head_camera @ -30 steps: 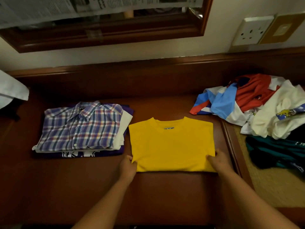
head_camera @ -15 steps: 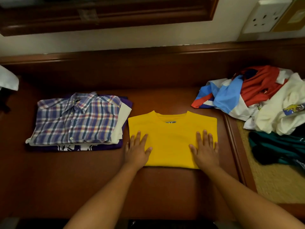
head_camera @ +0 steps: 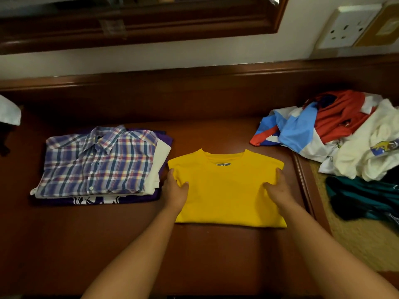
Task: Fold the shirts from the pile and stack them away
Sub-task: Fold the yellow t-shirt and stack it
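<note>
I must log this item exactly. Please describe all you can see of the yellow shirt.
The yellow shirt is a plain knit T-shirt, folded into a neat rectangle, collar away from the person, with a small dark neck label. It lies flat on the wooden table. The left hand and right hand grip its side edges.

My left hand and right hand lay flat half a second ago. Now both grip the yellow shirt by its side edges (thumbs on top).

A bedroom at home, by the look of it. Dark wooden dresser, framed mirror above (upper left), wall socket upper right.
</note>
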Available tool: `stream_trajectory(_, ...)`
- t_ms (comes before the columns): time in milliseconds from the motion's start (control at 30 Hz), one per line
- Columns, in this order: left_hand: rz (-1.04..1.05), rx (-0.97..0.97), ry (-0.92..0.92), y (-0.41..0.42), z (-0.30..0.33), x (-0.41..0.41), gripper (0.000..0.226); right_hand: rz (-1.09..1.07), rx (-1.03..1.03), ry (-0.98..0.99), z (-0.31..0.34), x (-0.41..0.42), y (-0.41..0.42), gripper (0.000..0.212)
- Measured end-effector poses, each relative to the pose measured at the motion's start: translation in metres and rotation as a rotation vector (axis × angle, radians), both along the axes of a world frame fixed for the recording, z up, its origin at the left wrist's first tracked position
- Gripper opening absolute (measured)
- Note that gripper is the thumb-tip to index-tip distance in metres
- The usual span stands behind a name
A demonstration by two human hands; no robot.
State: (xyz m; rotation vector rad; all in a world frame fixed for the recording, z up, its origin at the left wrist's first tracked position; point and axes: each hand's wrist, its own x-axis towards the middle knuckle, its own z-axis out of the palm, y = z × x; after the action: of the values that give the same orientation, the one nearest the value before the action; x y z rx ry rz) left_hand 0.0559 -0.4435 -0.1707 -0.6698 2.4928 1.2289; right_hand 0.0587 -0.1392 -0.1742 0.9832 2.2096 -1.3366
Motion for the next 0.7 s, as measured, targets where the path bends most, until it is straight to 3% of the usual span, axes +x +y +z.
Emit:
stream_trajectory(367,0.143,0.161,-0.080,0.006,0.012,-0.006,0.069,0.184,-0.135,0.057,0.011,-0.002,0.013,0.093)
stream_trajectory(433,0.170,0.268,-0.077,0.007,0.016,-0.005,0.061,0.171,-0.188,0.051,0.011,-0.004,0.016,0.088)
stream_trajectory(533,0.165,0.348,-0.146,0.003,0.018,-0.003,0.043,0.147,-0.263,0.031,0.013,-0.007,0.018,0.066)
stream_trajectory(700,0.121,0.349,-0.152,0.001,0.028,-0.001,0.044,0.175,-0.196,0.065,0.024,-0.007,0.016,0.053)
